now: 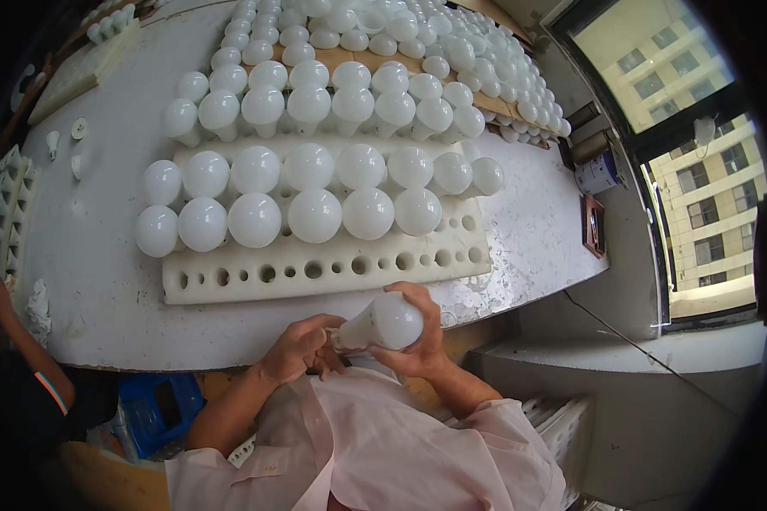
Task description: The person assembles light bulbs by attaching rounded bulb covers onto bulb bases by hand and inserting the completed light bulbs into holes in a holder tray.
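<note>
Gripping white bulb (389, 323), both hands

White worktable (102, 289) w/ foam hole-trays (315, 271) (bulbs (314, 215) seated upright), loose parts (77, 129) at left edge.

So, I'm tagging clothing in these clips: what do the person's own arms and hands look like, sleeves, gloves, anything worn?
Both hands are bare, with no gloves: the left hand and the right hand. No ring or watch shows on the fingers or wrists. The forearms are uncovered up to about the elbow, where the loose sleeves of a pale pink shirt begin. The shirt is plain, lightly creased cloth.
</note>
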Action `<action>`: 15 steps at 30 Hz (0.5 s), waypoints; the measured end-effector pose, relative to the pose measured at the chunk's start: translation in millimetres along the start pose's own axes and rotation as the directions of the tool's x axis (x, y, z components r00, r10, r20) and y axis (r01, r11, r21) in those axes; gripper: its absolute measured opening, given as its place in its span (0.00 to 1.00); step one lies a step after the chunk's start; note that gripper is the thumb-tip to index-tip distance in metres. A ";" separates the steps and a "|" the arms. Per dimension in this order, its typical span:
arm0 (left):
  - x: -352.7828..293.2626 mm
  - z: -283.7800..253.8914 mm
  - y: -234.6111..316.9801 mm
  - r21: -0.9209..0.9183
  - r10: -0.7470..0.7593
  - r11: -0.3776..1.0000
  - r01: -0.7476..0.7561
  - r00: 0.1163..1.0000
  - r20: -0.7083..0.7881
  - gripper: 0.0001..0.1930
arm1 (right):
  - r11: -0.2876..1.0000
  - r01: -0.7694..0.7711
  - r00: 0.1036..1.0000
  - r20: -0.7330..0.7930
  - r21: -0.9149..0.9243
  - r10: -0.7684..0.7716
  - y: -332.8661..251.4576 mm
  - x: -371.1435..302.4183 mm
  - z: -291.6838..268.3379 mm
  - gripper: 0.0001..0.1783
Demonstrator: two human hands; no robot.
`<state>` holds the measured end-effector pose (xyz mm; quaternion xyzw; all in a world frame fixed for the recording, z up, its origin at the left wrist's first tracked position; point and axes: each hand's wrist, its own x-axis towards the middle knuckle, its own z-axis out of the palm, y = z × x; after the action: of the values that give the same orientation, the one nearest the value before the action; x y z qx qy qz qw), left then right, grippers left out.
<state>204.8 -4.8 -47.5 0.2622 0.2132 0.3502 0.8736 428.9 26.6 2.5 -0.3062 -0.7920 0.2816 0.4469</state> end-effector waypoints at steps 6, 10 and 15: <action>-9.0 5.5 7.4 0.247 0.105 0.965 -0.083 0.991 -0.079 0.24 | 0.905 -0.054 0.891 -0.429 -0.422 -0.147 43.7 47.9 -88.5 0.45; -10.7 11.0 5.8 0.458 0.122 0.889 0.016 0.955 -0.270 0.19 | 0.773 -0.240 0.969 -0.189 -0.587 0.158 69.6 64.9 -93.9 0.42; -44.5 -12.5 1.0 0.552 0.363 0.831 -0.070 0.820 -0.443 0.15 | 0.777 -0.219 0.972 -0.200 -0.590 0.121 54.5 65.8 -110.7 0.42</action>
<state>167.8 -32.5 -48.1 0.4006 0.4984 0.4399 0.6306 511.9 129.8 47.5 -0.5241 -0.7732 0.0275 0.3560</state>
